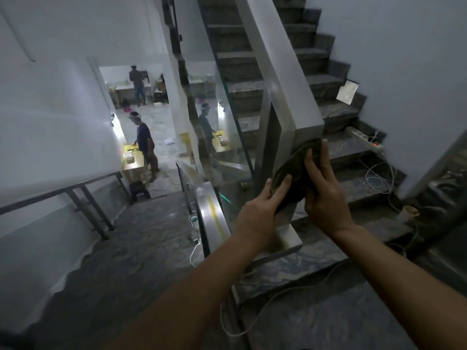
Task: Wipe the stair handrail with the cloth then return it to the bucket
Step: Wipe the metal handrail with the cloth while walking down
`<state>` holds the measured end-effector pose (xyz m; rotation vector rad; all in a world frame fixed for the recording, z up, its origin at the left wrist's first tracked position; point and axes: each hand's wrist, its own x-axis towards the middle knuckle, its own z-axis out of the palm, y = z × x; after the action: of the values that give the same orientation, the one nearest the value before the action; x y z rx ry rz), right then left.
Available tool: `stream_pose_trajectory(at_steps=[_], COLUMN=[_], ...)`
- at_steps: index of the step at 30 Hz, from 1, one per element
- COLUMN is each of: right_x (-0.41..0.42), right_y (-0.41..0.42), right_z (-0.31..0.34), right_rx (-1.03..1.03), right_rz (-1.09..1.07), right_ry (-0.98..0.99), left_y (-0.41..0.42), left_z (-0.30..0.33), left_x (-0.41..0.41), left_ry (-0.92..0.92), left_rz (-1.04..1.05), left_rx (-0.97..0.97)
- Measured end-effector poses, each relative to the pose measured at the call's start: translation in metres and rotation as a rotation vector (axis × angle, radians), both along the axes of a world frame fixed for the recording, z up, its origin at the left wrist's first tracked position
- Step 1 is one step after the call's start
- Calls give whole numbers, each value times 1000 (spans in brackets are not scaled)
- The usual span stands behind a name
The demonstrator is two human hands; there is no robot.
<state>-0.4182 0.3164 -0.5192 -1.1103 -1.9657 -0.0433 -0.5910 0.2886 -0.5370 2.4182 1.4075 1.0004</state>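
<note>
Hands meet at the lower end of the stair handrail (pixel 283 79) in the head view, both gripping one dark cloth (pixel 294 178). The left hand (pixel 257 210) pinches the cloth's lower left edge, its fingers (pixel 281 189) stretched flat over the fabric and its thumb underneath. The right hand (pixel 322 198) closes on the cloth from the right side, fingers pointing up along it, one fingertip reaching near the squared end of the rail. The cloth's top edge touches the bottom of that squared end, where the broad steel rail turns down into its post. A glass panel (pixel 222 117) runs under the rail, left of the rising marble steps (pixel 326 84). On the steps to the right lie a white power strip (pixel 364 138) and loose cables (pixel 376 178). Down the lower flight, a person (pixel 145 147) stands at a yellow-lit table (pixel 131 157), and another stands farther back. No bucket shows.
</note>
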Motion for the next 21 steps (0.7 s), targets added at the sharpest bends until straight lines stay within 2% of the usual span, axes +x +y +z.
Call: stream_pose_trajectory(at_steps=[3,10,17,21], right_x=[-5,-15,-28,-37], right_y=[-15,-37,-52,-55], right_z=[-28,-55,-77,-84], right_rx=[-150,-363,-640,-774], right_rz=[-53,-109,-182,-246], right_ry=[26,40,29,-81], left_y=[-10,-18,-26,-33], left_z=[-4,-9,-28,-32], left_x=[-12,-9,0,3], left_ry=[200,489,574,640], left_rz=[15,71,129,156], left_rx=[-178,-342,-460,-515])
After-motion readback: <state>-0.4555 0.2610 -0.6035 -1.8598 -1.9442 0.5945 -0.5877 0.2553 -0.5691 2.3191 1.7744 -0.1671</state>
